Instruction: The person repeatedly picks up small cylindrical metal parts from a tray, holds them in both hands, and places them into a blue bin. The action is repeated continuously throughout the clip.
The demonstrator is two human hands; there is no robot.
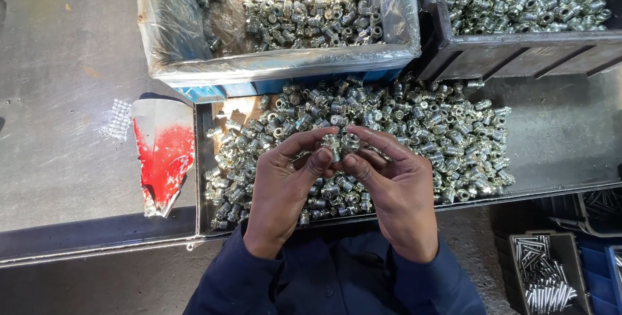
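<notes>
Both of my hands meet over a heap of small shiny metal fittings (414,127) spread on a shallow metal tray (557,140). My left hand (282,185) pinches one small silver fitting (332,145) between thumb and fingers. Right beside it, my right hand (395,189) pinches a second fitting (351,141). The two pieces are held close together, almost touching, at the fingertips. Dark blue sleeves cover both wrists.
A blue bin lined with clear plastic (278,66) holds more fittings at the back. A dark crate (518,49) full of fittings stands at the back right. A torn red-and-white sheet (162,153) lies left. A small box of metal pins (544,276) sits lower right.
</notes>
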